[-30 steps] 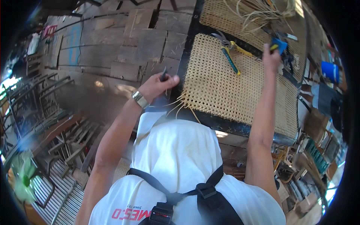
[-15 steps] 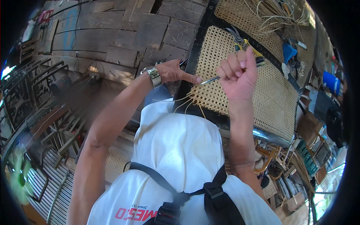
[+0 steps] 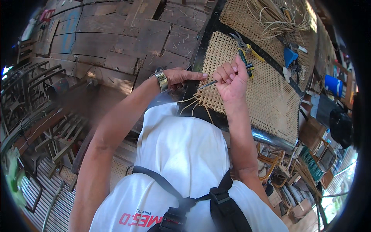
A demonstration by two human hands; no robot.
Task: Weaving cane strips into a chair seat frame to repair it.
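My right hand (image 3: 233, 83) is closed round a screwdriver (image 3: 208, 84), whose thin metal shaft slants down-left to the cane webbing (image 3: 266, 104). Its dark green and yellow handle end sticks out past my fist. Beside the shaft, my left hand (image 3: 178, 76) lies over the edge of the black frame (image 3: 190, 91), one finger stretched out along the webbing's border. The other fingers of that hand are partly hidden. Several loose cane strands (image 3: 188, 106) come out of the webbing's near corner, just below the shaft's tip.
Pruning shears (image 3: 240, 40) with yellow grips lie on the webbing beyond my right hand. A bundle of cane strands (image 3: 276, 17) and a blue tool (image 3: 290, 57) are farther off on the panels. Chair frames (image 3: 50, 131) crowd the left, and a blue container (image 3: 333, 86) stands at right.
My right hand has moved left and slightly down with the screwdriver, closer to my left hand. The left hand's finger now stretches straighter across the frame's edge.
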